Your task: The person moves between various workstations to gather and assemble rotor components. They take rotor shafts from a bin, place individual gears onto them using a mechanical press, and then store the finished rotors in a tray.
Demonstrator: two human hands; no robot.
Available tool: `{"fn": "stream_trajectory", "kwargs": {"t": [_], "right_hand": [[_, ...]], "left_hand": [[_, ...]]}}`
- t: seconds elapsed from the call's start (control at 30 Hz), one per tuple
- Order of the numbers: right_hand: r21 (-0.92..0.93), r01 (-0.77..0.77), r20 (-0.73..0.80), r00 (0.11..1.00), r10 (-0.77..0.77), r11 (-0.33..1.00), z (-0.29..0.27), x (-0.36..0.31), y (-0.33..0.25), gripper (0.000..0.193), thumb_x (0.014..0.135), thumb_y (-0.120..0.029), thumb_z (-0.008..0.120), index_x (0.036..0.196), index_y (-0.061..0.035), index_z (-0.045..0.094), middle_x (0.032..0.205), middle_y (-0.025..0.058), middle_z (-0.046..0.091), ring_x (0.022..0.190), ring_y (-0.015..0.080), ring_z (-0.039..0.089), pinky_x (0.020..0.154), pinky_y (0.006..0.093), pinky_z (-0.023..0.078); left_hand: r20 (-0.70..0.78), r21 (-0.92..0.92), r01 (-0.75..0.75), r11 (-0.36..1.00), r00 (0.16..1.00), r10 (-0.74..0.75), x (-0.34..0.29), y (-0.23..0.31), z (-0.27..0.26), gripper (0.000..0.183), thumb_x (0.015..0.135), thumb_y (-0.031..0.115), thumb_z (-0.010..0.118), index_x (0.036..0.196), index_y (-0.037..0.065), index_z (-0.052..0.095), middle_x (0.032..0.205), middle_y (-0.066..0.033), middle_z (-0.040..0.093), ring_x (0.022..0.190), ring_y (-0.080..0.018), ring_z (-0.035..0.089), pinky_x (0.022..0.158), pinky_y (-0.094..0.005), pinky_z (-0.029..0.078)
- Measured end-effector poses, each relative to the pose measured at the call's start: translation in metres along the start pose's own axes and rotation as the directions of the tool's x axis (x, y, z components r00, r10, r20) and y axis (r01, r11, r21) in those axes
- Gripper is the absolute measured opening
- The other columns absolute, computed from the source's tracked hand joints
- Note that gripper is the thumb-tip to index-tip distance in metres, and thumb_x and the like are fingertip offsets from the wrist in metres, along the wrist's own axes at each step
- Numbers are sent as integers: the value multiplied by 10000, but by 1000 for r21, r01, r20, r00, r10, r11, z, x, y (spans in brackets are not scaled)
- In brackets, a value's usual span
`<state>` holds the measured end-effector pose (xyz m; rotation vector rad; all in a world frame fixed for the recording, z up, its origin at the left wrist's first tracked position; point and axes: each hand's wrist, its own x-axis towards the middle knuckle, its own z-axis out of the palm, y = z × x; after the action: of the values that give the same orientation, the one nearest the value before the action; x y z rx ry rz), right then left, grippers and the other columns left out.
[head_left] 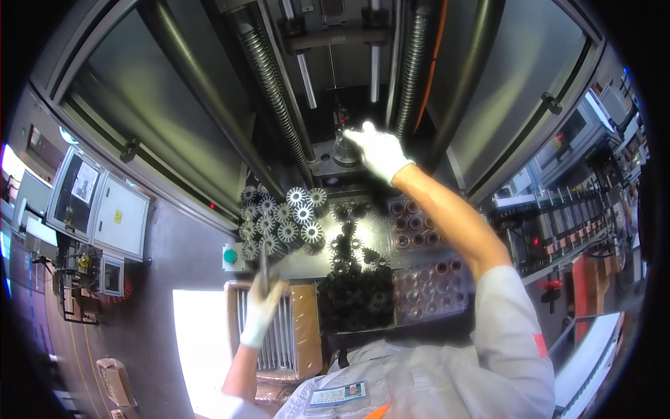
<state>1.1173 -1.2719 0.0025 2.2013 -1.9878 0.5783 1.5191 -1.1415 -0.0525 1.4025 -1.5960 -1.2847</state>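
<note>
My left hand (259, 314), in a white glove, is closed around a metal shaft (264, 262). The shaft stands up between the carton of shafts and the stacked slotted rotor cores (286, 222). My right hand (380, 150), gloved too, reaches into the press at a round metal fixture (345, 151). Its fingertips are bent in at the fixture's top, and whatever they grip is too small to make out. Below my left hand, several bright metal shafts (279, 335) lie side by side in a carton (306, 325) lined with plastic.
Dark toothed discs (356, 297) are heaped mid-table. To their right stand trays of copper-coloured round parts (410, 225) (429, 288). A green button (230, 255) sits at the table's left edge. Black columns (202, 91) and a coil spring (272, 87) flank the press opening.
</note>
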Motion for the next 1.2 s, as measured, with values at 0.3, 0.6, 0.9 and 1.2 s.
{"fn": "stream_trajectory", "kwargs": {"t": [0.3, 0.6, 0.9, 1.2], "right_hand": [[351, -20, 26, 1000, 12, 936, -43, -142, -8, 362, 958, -181, 568, 1315, -159, 617, 1083, 146, 606, 956, 372, 648, 826, 470, 543], [278, -489, 353, 853, 386, 827, -114, -358, 9, 258, 935, -150, 640, 1170, -65, 704, 1003, 161, 663, 908, 361, 673, 773, 432, 541], [440, -620, 312, 784, 537, 650, -136, -397, 18, 247, 917, -64, 658, 1150, 2, 706, 964, 133, 709, 869, 214, 689, 781, 340, 537], [237, -330, -511, 758, 406, 914, -137, -298, 82, 410, 947, -21, 612, 1343, 72, 555, 1304, 241, 620, 1192, 377, 621, 1019, 407, 482]], "left_hand": [[31, -268, -378, 886, 916, 400, 186, 183, 138, 233, 981, 196, 649, 1138, 25, 674, 686, 89, 499, 518, 3, 386, 447, -203, 306], [-84, -343, -521, 782, 846, 527, 287, 243, 165, 266, 982, 266, 658, 793, 121, 539, 571, 77, 416, 420, -49, 371, 384, -240, 288], [109, -506, -390, 769, 856, 506, 316, 263, 163, 291, 978, 200, 542, 717, 74, 520, 616, -8, 451, 503, -124, 434, 470, -298, 369], [-27, -66, -510, 858, 860, 509, 128, 201, 154, 636, 945, 228, 711, 1465, -37, 458, 1410, -201, 573, 1246, -213, 587, 1022, -307, 488]]}}
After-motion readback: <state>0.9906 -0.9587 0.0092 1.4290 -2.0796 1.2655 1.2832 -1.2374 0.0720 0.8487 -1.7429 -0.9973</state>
